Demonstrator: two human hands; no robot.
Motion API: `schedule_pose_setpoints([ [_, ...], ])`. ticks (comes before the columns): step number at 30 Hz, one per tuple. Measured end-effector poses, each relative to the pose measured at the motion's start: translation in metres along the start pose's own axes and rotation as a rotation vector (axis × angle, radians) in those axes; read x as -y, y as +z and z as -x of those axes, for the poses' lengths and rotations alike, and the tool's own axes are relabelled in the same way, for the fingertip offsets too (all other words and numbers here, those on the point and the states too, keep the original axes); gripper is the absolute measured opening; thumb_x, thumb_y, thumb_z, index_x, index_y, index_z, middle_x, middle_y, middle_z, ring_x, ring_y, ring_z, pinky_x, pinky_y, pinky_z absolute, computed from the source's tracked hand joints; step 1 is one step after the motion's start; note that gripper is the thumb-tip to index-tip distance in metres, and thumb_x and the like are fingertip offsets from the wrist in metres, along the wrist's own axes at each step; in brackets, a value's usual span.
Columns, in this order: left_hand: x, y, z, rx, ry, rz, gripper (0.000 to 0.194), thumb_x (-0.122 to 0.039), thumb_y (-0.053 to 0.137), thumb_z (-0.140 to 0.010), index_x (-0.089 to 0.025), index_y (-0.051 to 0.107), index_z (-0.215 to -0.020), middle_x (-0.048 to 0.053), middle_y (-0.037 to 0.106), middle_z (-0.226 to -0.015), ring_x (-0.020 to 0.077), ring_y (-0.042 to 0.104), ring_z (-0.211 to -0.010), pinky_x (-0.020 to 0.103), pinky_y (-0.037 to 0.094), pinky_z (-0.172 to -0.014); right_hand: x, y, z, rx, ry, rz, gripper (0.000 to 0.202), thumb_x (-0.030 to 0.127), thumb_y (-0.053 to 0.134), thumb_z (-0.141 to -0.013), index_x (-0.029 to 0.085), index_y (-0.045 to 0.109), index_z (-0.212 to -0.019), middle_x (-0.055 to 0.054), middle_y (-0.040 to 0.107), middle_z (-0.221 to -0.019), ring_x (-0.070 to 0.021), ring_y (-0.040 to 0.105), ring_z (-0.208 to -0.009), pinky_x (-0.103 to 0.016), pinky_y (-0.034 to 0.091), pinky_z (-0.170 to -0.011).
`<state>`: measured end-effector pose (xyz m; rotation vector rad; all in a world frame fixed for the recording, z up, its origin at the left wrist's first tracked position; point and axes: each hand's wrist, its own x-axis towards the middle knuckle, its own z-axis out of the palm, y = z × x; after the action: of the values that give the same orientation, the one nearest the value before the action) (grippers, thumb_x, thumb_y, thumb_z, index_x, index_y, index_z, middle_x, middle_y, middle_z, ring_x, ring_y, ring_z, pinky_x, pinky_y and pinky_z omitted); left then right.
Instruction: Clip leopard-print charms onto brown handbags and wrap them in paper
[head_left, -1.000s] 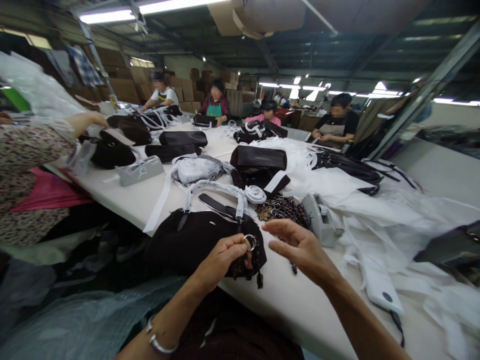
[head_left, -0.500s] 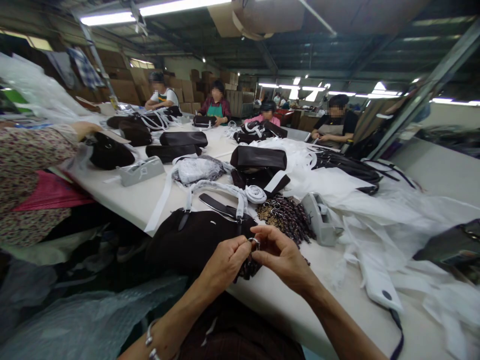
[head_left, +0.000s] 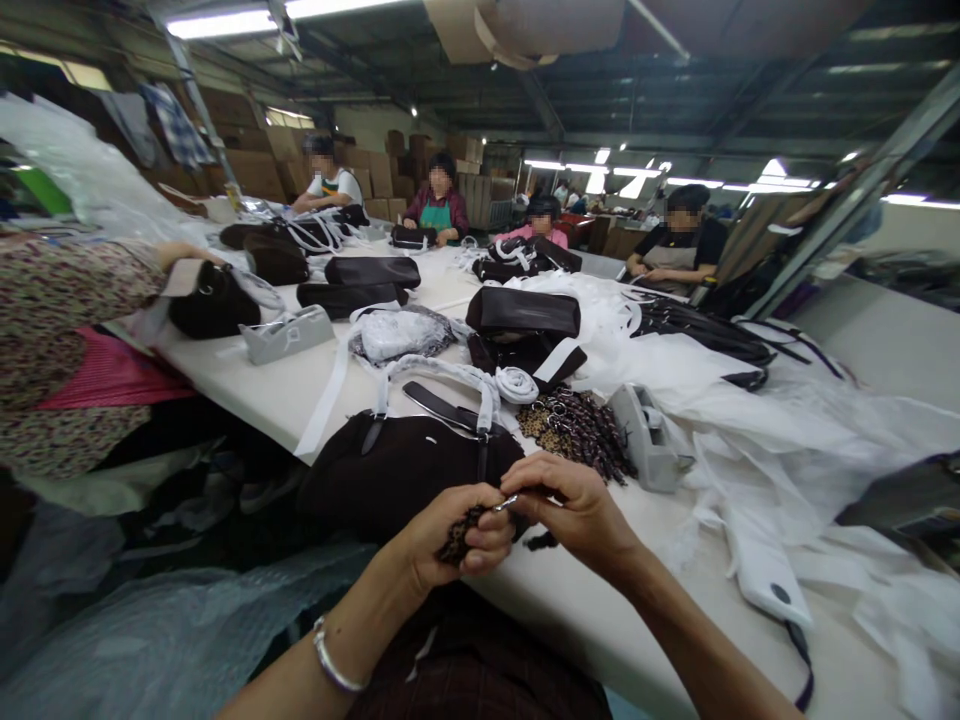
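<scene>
My left hand (head_left: 461,532) is closed around a dark and tan beaded tassel (head_left: 459,538), with a silver metal clasp (head_left: 506,503) sticking out between thumb and finger. My right hand (head_left: 570,500) pinches the other side of that clasp. Just behind my hands lies a dark brown handbag (head_left: 405,460), its handles (head_left: 442,370) wrapped in white material. A pile of similar tassels with metal rings (head_left: 577,430) rests on the table beyond my right hand.
On the table (head_left: 570,590) are a grey tape dispenser (head_left: 643,440), a white device with a cable (head_left: 765,565), white sheets (head_left: 675,360) and more dark bags (head_left: 523,312). A co-worker's patterned sleeve (head_left: 82,290) is at the left. Several people sit across the table.
My left fingers have wrapped around the tassel, which hung below them before. The metal clasp has tilted between my hands. The co-worker's dark bag at left has shifted slightly left.
</scene>
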<state>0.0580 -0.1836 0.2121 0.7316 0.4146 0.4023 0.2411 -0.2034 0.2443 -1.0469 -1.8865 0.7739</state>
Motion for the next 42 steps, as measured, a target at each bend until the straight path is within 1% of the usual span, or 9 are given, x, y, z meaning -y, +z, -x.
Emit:
schedule_pose_setpoints([
  [2, 0.002, 0.001, 0.000, -0.188, 0.129, -0.214, 0.033, -0.044, 0.052, -0.084, -0.018, 0.051, -0.065, -0.003, 0.044, -0.052, 0.0091, 0.043, -0.044, 0.020, 0.028, -0.039, -0.002, 0.003, 0.002, -0.017, 0.147, -0.025, 0.011, 0.030, 0.067, -0.084, 0.022, 0.074, -0.088, -0.003, 0.070, -0.080, -0.0137, 0.064, -0.062, -0.025, 0.053, -0.058],
  [5, -0.003, 0.008, 0.007, -0.537, 0.457, -0.708, 0.027, -0.043, 0.052, -0.090, -0.018, 0.062, -0.090, 0.002, 0.062, -0.082, 0.0152, 0.058, -0.073, 0.025, 0.045, -0.063, -0.003, 0.005, 0.002, -0.057, 0.371, -0.101, 0.017, 0.035, 0.069, -0.081, 0.019, 0.073, -0.086, -0.001, 0.068, -0.065, -0.0121, 0.060, -0.049, -0.022, 0.049, -0.046],
  [7, -0.007, 0.014, 0.013, -0.619, 0.572, -0.960, 0.021, -0.036, 0.053, -0.091, -0.019, 0.065, -0.093, 0.003, 0.063, -0.088, 0.0166, 0.058, -0.084, 0.026, 0.044, -0.076, -0.003, 0.006, 0.001, -0.075, 0.468, -0.175, 0.019, 0.035, 0.071, -0.078, 0.017, 0.071, -0.083, 0.000, 0.065, -0.058, -0.0122, 0.060, -0.049, -0.022, 0.050, -0.046],
  [10, -0.010, 0.019, 0.019, -0.590, 0.566, -1.101, 0.017, -0.032, 0.057, -0.090, -0.019, 0.068, -0.088, 0.001, 0.065, -0.084, 0.0159, 0.059, -0.079, 0.025, 0.042, -0.073, 0.000, 0.007, -0.001, -0.085, 0.529, -0.310, 0.022, 0.034, 0.074, -0.075, 0.016, 0.066, -0.081, 0.002, 0.063, -0.058, -0.0113, 0.059, -0.048, -0.021, 0.051, -0.044],
  [17, -0.007, 0.021, 0.016, -0.686, 0.549, -1.065, 0.018, -0.029, 0.055, -0.089, -0.018, 0.064, -0.077, 0.000, 0.063, -0.073, 0.0149, 0.056, -0.068, 0.023, 0.039, -0.063, 0.010, 0.008, -0.002, -0.036, 0.571, -0.458, 0.029, 0.038, 0.078, -0.070, 0.015, 0.063, -0.078, 0.002, 0.064, -0.060, -0.0112, 0.061, -0.052, -0.023, 0.054, -0.049],
  [23, -0.007, 0.021, 0.018, -0.672, 0.642, -1.106, 0.018, -0.028, 0.051, -0.092, -0.020, 0.067, -0.087, 0.002, 0.068, -0.083, 0.0165, 0.061, -0.077, 0.024, 0.042, -0.073, 0.019, 0.013, -0.004, -0.025, 0.590, -0.395, 0.034, 0.048, 0.072, -0.074, 0.015, 0.063, -0.076, 0.000, 0.065, -0.055, -0.0113, 0.060, -0.045, -0.022, 0.051, -0.044],
  [30, 0.000, 0.019, 0.019, -0.748, 0.604, -1.200, 0.019, -0.026, 0.044, -0.095, -0.020, 0.062, -0.089, 0.003, 0.065, -0.083, 0.0173, 0.060, -0.077, 0.027, 0.041, -0.073, 0.019, 0.023, -0.001, 0.010, 0.555, -0.267, 0.026, 0.043, 0.061, -0.084, 0.018, 0.058, -0.076, 0.002, 0.063, -0.057, -0.0114, 0.059, -0.043, -0.021, 0.047, -0.042],
  [35, 0.008, 0.022, 0.016, -0.849, 0.611, -1.067, 0.016, -0.028, 0.046, -0.095, -0.020, 0.058, -0.087, 0.001, 0.065, -0.081, 0.0160, 0.060, -0.074, 0.025, 0.041, -0.070, 0.025, 0.030, 0.005, -0.064, 0.448, -0.125, 0.022, 0.038, 0.058, -0.088, 0.020, 0.061, -0.077, 0.002, 0.062, -0.059, -0.0118, 0.059, -0.046, -0.022, 0.048, -0.046],
  [42, 0.006, 0.011, 0.016, -0.775, 0.580, -0.827, 0.016, -0.030, 0.054, -0.090, -0.018, 0.063, -0.085, 0.001, 0.066, -0.079, 0.0154, 0.060, -0.075, 0.024, 0.044, -0.069, 0.016, 0.032, 0.010, -0.029, 0.483, -0.199, 0.018, 0.036, 0.065, -0.083, 0.019, 0.066, -0.086, 0.001, 0.063, -0.067, -0.0112, 0.056, -0.055, -0.022, 0.046, -0.049],
])
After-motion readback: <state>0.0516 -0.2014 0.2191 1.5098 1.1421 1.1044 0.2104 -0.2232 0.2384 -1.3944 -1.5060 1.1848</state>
